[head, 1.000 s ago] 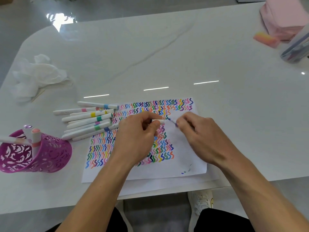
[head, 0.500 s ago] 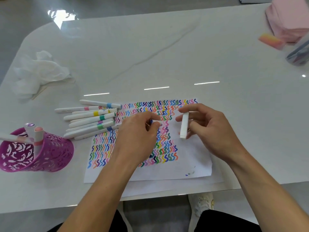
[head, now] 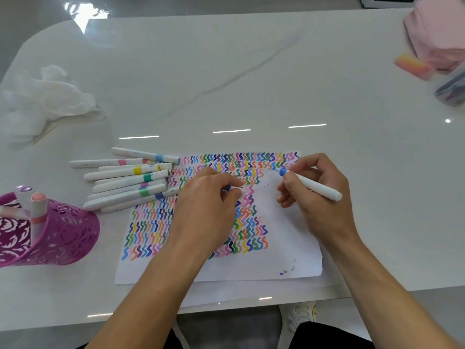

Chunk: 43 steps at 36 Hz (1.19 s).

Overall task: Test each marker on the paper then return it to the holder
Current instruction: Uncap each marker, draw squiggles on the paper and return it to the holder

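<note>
glossy white marble table (head: 251, 71) (grey-veined), grey floor (head: 30, 11)

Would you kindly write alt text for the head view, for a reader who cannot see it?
The right hand holds an uncapped blue marker to squiggle-covered paper; the left hand pinches what looks like its cap. Loose markers and a purple holder sit left.

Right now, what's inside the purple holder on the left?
Three show in the purple holder: a pink-capped marker, a purple-capped marker and a third marker leaning at the picture's left edge. The holder's wall covers their lower parts, so anything at the bottom cannot be seen.
</note>
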Motion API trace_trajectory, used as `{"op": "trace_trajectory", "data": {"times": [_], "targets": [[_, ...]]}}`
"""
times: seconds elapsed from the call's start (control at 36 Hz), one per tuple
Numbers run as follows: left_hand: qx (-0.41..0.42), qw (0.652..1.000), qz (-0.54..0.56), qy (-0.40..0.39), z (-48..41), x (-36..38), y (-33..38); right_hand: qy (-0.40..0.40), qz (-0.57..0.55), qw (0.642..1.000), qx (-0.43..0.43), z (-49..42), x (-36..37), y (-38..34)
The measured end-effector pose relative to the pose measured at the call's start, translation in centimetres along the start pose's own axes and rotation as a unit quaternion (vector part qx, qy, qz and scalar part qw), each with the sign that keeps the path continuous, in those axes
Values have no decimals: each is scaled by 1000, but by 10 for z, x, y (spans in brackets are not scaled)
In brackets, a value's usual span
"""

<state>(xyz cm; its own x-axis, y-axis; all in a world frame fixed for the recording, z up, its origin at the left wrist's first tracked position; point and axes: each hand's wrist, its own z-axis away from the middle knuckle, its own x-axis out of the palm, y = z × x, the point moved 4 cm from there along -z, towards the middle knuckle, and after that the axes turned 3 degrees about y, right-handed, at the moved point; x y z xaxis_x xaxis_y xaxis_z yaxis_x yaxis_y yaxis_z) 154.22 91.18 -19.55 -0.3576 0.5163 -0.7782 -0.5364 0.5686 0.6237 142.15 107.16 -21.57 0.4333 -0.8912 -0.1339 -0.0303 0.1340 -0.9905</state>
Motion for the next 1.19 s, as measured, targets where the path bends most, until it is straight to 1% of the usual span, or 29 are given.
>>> {"op": "trace_trajectory", "data": {"times": [0.08,0.25,0.5,0.75,1.0,1.19], "targets": [[7,1000,-11,-1,-1,-1,-1,7,8,1000,15,0,3,7],[32,999,-31,0,-1,-1,0,4,32,999,1,0,8,9],[34,999,-37,-3,-1,1,0,7,57,998,15,-4,10,11],[36,998,-48,-1,-2,2,0,-6,48,998,27,-6,10,11],[28,999,-47,1,-2,1,0,15,43,998,37,-5,8,10],[27,998,-54,13,-2,2,1,-4,43,999,31,-1,13,7]]}}
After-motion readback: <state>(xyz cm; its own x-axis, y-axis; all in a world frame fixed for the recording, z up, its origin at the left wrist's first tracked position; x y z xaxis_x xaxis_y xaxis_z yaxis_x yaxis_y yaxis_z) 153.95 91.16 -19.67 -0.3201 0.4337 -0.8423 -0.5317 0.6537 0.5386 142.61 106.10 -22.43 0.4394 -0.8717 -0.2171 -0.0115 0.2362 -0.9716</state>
